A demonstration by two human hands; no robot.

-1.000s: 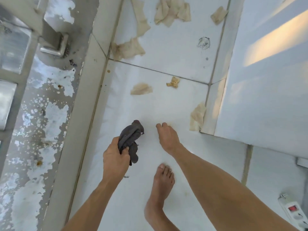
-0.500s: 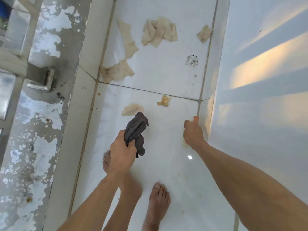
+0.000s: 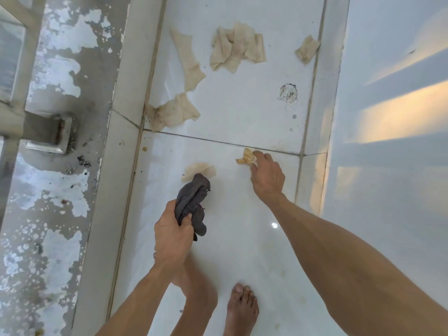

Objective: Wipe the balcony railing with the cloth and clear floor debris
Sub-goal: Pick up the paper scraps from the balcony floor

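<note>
My left hand [image 3: 172, 236] is shut on a bunched dark grey cloth [image 3: 192, 200], held above the white floor tiles [image 3: 242, 238]. My right hand [image 3: 268, 178] reaches down to the floor, fingertips pinched on a small crumpled yellowish paper scrap [image 3: 244, 158] beside a tile joint. A flat pale scrap [image 3: 200, 169] lies just beyond the cloth, partly hidden by it. Farther off lie larger pale paper pieces: a folded pile [image 3: 236, 49], a long strip [image 3: 188, 59], a stained piece [image 3: 173, 112] by the kerb and a small one [image 3: 307, 49] near the wall.
A raised tiled kerb [image 3: 116, 166] runs along the left, with a peeling concrete ledge [image 3: 55, 190] and the railing post base [image 3: 48, 134] beyond it. A white wall [image 3: 388, 117] closes the right side. A round floor drain [image 3: 288, 92] sits ahead. My bare foot [image 3: 241, 309] stands below.
My right hand has moved from the scrap by the right wall to the small crumpled scrap at the tile joint; the wall scrap is gone from view. My left hand still holds the cloth.
</note>
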